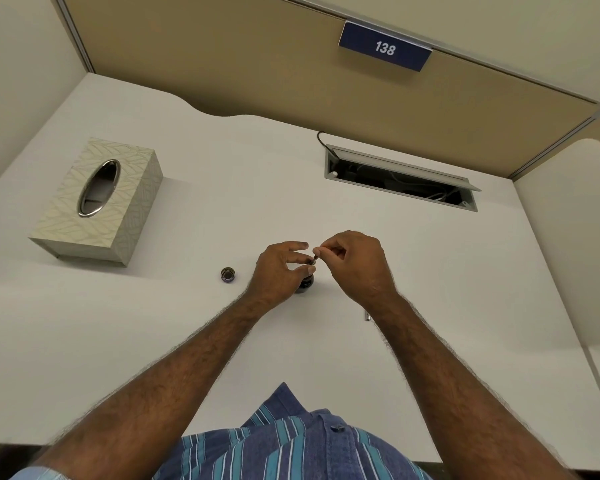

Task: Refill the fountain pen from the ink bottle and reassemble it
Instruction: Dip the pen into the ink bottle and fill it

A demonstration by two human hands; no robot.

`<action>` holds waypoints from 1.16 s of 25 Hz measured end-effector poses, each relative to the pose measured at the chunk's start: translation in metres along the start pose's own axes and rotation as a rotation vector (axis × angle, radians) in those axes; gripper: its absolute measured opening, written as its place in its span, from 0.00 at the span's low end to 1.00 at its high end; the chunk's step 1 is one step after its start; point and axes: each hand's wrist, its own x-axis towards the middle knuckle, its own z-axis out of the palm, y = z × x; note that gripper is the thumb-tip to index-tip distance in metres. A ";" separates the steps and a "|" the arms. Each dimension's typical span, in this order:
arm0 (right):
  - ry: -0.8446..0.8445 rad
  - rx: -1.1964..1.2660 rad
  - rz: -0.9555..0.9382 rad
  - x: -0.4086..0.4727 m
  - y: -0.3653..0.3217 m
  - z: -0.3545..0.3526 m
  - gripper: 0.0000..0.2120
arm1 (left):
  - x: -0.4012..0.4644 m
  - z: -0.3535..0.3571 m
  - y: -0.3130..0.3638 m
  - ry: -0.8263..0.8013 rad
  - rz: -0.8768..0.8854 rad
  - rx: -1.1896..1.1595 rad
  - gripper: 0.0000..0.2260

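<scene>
Head view: white desk (430, 271), both forearms reaching forward over it. Left hand (280, 268) curled around the top of the dark ink bottle (305, 284), thumb and fingers bent near its mouth; bottle upright on the desk, mostly hidden behind that hand. Right hand (354, 261) just beside the left, fingertips pinching a small dark pen part (315, 260) tilted down toward the bottle mouth; too small to tell which part of the fountain pen. Bottle cap (228, 274) lying on the desk left of the bottle, apart from it. Small metallic piece (367, 317) on the desk peeking out beside the right wrist, mostly hidden. Patterned tissue box (97, 202) far left. Open cable tray (400, 178) set into the desk farther back. Blue plate reading 138 (385, 48) on the partition above.
</scene>
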 end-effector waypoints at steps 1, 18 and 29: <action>0.004 0.008 0.016 0.000 0.000 0.000 0.06 | 0.000 0.000 0.000 0.000 -0.003 -0.004 0.08; -0.020 0.047 -0.067 -0.003 0.002 -0.001 0.07 | 0.001 0.001 -0.001 0.006 0.004 -0.002 0.08; -0.019 0.074 -0.045 -0.004 0.004 0.000 0.07 | 0.001 0.002 -0.001 0.011 0.017 0.019 0.09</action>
